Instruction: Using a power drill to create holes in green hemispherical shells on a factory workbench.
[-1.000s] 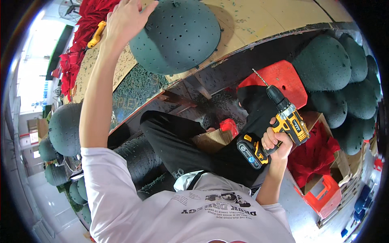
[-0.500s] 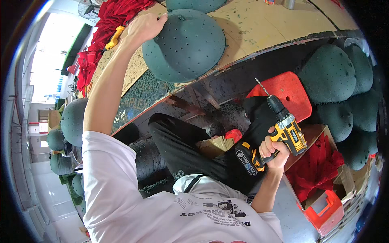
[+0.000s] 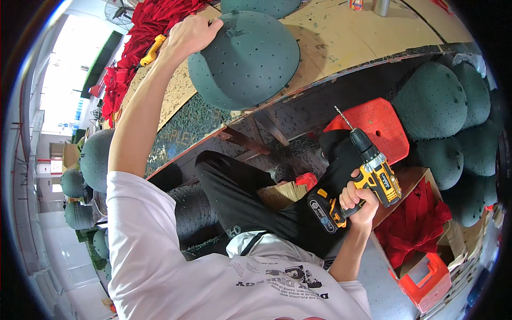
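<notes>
Has left hand (image 3: pixel 193 36) and green dome (image 3: pixel 248 64) sitting lower in the frame than a second ago, with a second dome (image 3: pixel 261 6) and a metal can (image 3: pixel 381 6) now showing along the top edge. Rests the green dome, dotted with small holes, at top centre on the bench (image 3: pixel 368 32), near its front edge. Curls left fingers at the dome's upper left side, thumb lying over its edge; cannot tell a firm grip from a light touch, fingertips being hidden. Wraps right hand (image 3: pixel 362 204) around the handle of a yellow and black drill (image 3: pixel 381 178), right of centre, fingers closed on it. Points the bit (image 3: pixel 344 117) up and left, apart from the dome, beside a red plastic stool (image 3: pixel 381 125). Shows red fabric (image 3: pixel 416 224) in a carton (image 3: pixel 457 237) at lower right, stacked domes (image 3: pixel 429 101) at the right edge, and red cloth (image 3: pixel 152 26) beside a yellow tool (image 3: pixel 153 50) at upper left.
</notes>
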Demonstrator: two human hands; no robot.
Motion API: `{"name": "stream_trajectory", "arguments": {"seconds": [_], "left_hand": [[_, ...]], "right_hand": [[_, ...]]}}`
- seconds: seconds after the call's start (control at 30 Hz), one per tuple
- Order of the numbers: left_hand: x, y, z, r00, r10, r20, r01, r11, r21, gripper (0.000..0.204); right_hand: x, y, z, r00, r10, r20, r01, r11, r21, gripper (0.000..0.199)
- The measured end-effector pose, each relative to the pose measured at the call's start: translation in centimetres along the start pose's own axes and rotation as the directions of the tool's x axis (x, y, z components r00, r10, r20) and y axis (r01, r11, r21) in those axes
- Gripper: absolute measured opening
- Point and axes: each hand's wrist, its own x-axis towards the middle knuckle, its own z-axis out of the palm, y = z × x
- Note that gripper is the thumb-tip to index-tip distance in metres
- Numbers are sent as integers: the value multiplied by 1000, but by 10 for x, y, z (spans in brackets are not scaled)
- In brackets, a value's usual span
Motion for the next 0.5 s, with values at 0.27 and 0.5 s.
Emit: {"name": "stream_trajectory", "arguments": {"seconds": [0.27,0.5], "left_hand": [[0,3,21,1000,19,8,-20,999,28,50],[-15,13,15,994,-15,-109,-3,986,-165,55]], "right_hand": [[-1,0,-1,1000,8,-23,-8,999,-36,44],[0,17,31,989,-51,-135,17,970,-242,41]]}}
